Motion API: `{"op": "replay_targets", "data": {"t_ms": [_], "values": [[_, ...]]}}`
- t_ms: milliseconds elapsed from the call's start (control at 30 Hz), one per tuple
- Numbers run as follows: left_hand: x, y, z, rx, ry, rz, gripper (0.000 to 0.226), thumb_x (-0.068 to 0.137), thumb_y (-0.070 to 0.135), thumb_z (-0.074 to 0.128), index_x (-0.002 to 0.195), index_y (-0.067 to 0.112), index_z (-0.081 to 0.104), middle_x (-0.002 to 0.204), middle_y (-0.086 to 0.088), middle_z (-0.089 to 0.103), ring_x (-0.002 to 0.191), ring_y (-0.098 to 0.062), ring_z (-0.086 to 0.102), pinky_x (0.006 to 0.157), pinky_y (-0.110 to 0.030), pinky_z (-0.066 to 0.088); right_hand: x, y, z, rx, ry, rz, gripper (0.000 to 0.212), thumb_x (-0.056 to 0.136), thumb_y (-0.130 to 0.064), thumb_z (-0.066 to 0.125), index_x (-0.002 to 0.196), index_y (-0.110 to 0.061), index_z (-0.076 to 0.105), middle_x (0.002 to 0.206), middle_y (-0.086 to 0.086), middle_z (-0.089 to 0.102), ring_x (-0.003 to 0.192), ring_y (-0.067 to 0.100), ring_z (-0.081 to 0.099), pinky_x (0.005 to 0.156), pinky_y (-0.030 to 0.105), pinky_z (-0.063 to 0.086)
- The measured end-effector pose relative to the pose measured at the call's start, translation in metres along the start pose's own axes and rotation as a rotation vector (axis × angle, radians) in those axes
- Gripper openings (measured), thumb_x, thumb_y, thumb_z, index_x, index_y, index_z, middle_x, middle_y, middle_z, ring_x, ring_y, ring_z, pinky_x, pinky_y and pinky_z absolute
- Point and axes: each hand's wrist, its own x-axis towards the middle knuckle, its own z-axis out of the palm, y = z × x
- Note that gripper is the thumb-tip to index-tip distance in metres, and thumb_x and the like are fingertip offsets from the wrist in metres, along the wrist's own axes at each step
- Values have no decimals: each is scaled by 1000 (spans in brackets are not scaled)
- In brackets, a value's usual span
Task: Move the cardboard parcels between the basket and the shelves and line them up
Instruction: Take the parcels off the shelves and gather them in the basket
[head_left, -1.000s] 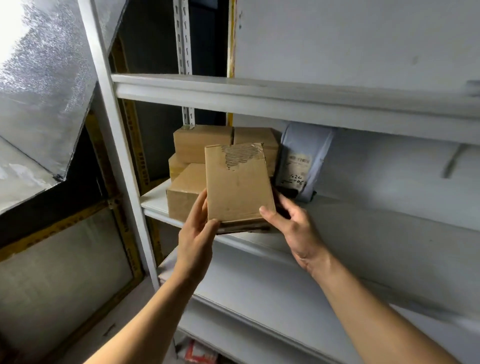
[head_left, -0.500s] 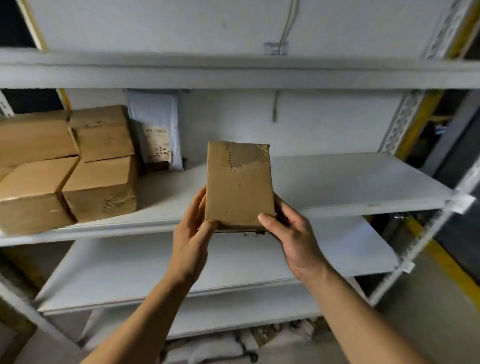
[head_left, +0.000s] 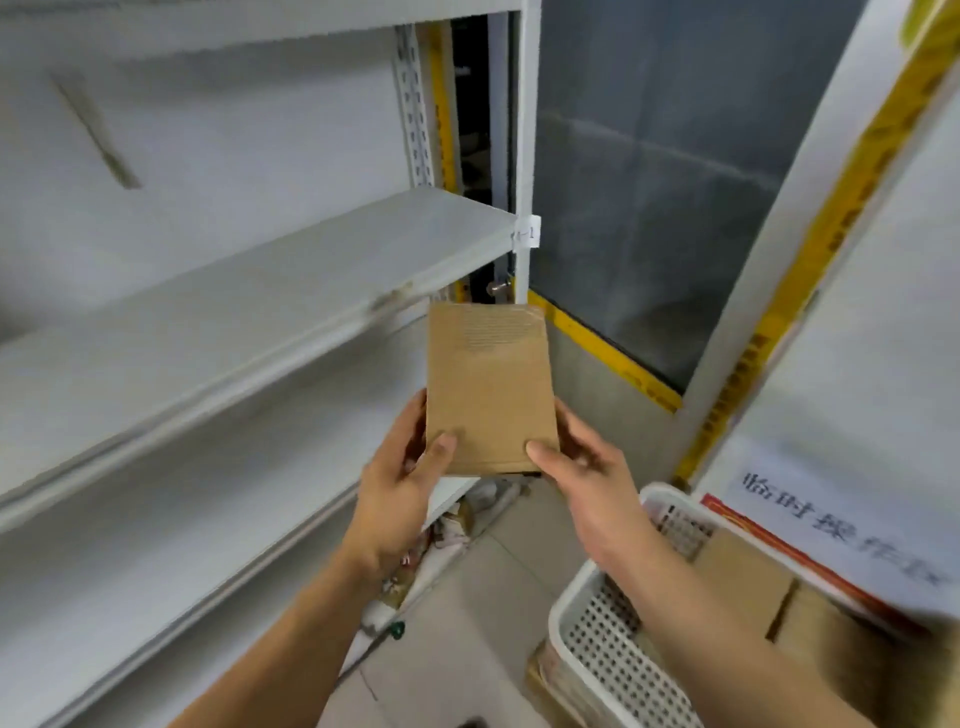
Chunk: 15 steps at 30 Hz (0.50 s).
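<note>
While held mid-air off shelf (head_left: 249, 291) front corner: flat cardboard parcel (head_left: 488, 387), long axis upright. Left hand (head_left: 402, 486), right hand (head_left: 587, 475) pinch bottom corners. Basket (head_left: 597, 644) lies lower right, nearer right hand.

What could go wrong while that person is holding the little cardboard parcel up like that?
Both hands, left hand and right hand, grip only the parcel's lower edge, so it might tip or slip. The basket already holds boxes, so dropping it in carelessly could leave it crooked.
</note>
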Motion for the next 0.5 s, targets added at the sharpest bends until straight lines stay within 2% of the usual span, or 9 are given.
{"op": "replay_targets", "data": {"t_ms": [100,167,233,300,367,433,500], "values": [[0,-15,48,-5,-149,-25,50,105,16,61,150,35,52,141,19,64,131,-4,59,110,-36,50,-23,10,-46,-34,97,15,61,99,1,66,155,-17,51,143,-1,67,133,16,63,109,33,53],[2,-34,76,-24,-231,-59,52,103,15,63,148,39,53,139,21,65,131,-2,59,110,-35,48,-39,19,-72,-36,183,43,59,100,-1,65,154,-20,52,142,0,67,133,17,62,104,35,56],[8,-58,99,-18,-340,-114,56,102,23,67,151,43,50,142,19,63,134,-5,57,113,-41,46,-57,29,-94,-17,289,82,58,101,-2,65,153,-23,52,142,-1,67,133,18,62,101,35,56],[10,-79,124,3,-471,-173,62,98,40,72,153,48,45,147,18,59,137,-7,55,115,-45,45,-76,39,-115,-13,374,127,58,102,-3,63,154,-25,50,142,-2,67,132,16,63,100,32,56],[8,-95,150,1,-562,-236,65,96,44,73,152,53,43,147,22,58,134,1,55,114,-38,45,-95,47,-134,-21,460,168,59,102,-4,62,155,-26,47,143,-2,67,132,17,63,104,37,56],[5,-108,178,-30,-640,-268,59,98,31,72,146,54,47,141,26,61,128,7,58,109,-26,48,-111,56,-151,-29,549,192,59,103,-5,62,155,-26,47,143,-3,67,133,18,62,106,40,55],[1,-119,207,-56,-732,-310,58,98,24,71,144,53,49,137,24,64,126,3,61,103,-21,51,-127,62,-169,-31,636,217,57,102,-5,62,153,-27,49,141,-4,68,132,18,63,104,37,55]]}}
